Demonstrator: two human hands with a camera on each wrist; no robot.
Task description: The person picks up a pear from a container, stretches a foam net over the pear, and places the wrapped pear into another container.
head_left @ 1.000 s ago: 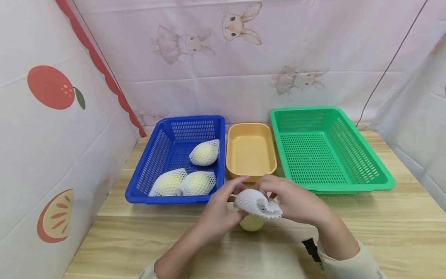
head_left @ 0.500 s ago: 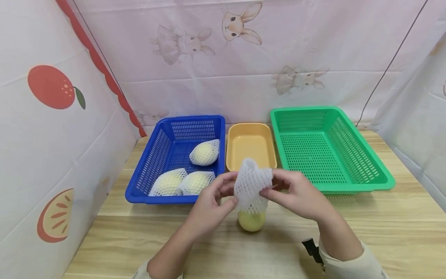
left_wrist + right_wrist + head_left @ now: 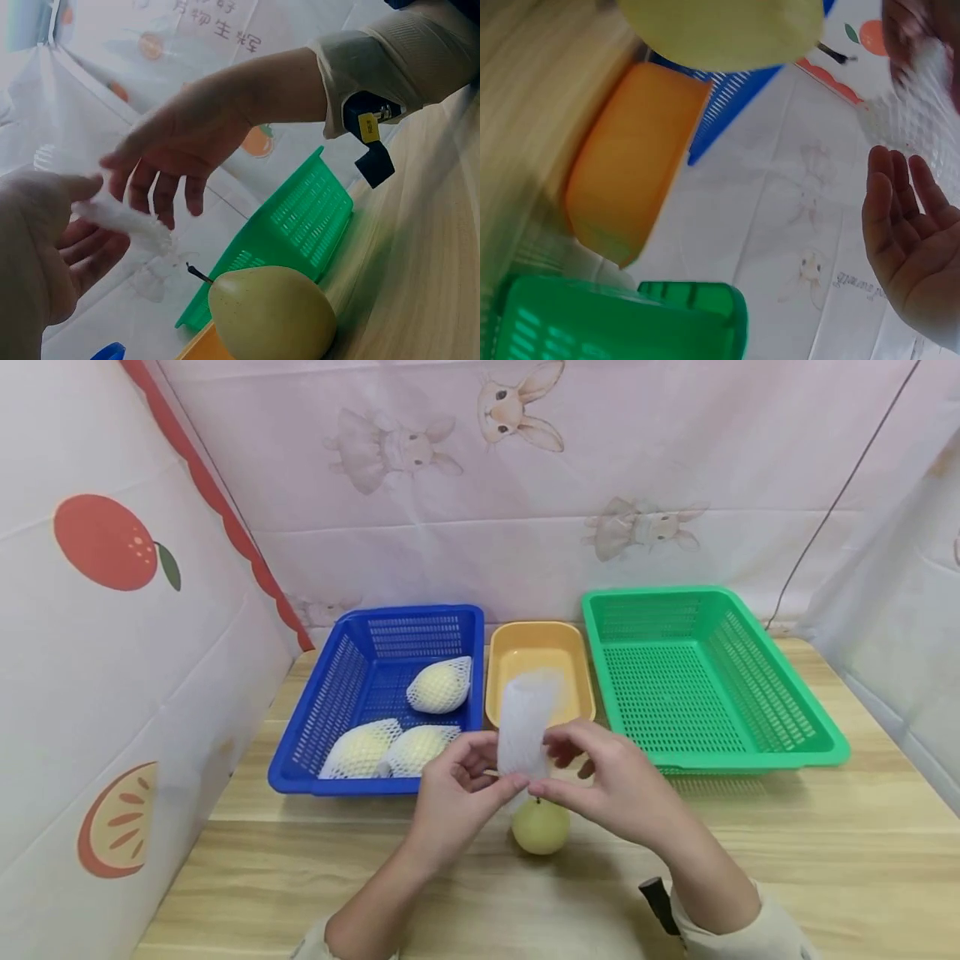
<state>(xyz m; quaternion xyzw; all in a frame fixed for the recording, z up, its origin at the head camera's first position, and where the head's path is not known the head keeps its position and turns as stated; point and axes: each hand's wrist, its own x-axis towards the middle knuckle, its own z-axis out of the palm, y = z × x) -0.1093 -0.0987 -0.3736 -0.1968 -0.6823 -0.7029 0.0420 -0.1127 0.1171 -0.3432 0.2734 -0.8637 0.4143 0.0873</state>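
A white foam net sleeve (image 3: 522, 727) stands upright between both hands, above a pale yellow pear (image 3: 542, 827). My left hand (image 3: 459, 802) pinches the sleeve between thumb and fingers, low on its side. The right hand (image 3: 611, 785) is at the sleeve's other side, fingers loosely bent and thumb tip at its lower edge. In the left wrist view, the pear (image 3: 271, 313) is bare, its dark stem pointing toward the net. The right wrist view shows the right hand's fingertips (image 3: 880, 159) right at the net (image 3: 915, 112), with a gap between its thumb and forefinger in the head view.
At the back left, a blue basket (image 3: 300, 735) holds several pears in foam nets, one of them (image 3: 439, 685) near its right wall. A small yellow tray (image 3: 577, 664) stands between it and a green basket (image 3: 675, 693). Patterned cloth (image 3: 420, 552) hangs behind the wooden table (image 3: 810, 860).
The net has come up off the pear and turned upright, uncovering the pear's top and stem. The right thumb has shifted left toward the left thumb, and the right hand's grip has loosened.
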